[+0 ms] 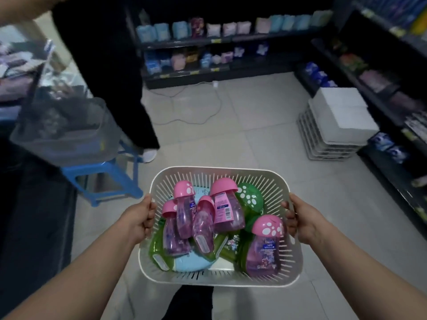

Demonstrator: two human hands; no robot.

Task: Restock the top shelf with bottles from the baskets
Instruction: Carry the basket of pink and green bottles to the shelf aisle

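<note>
1. Both hands are on it. The left hand [141,218] grips the left rim of the white slotted basket [221,172], fingers [147,224] curled round the edge with the thumb on top.
2. The right hand [300,218] does the same on the opposite rim, fingers wrapped tight on the plastic.
3. The basket sits level between the two hands, held out in front of the body above the tiled floor [254,135].
4. Inside is a loose heap of pink-capped bottles [184,211], mostly lying on their sides across each other. None of them touches the fingers, which hold only the rim.
5. One pink-capped bottle [263,248] stands near the right wall, close to the right hand.
6. A green bottle [249,197] with a spotted cap lies toward the far right corner, and more green shows under the pile.
7. Ahead on the left, a blue stool [108,179] carries a clear plastic bin [69,135], and a person in black [104,65] stands just beside it.
8. Dark shelves [208,40] of packets line the back and right side, and a stack of white crates [328,139] sits on the floor to the right.
</note>
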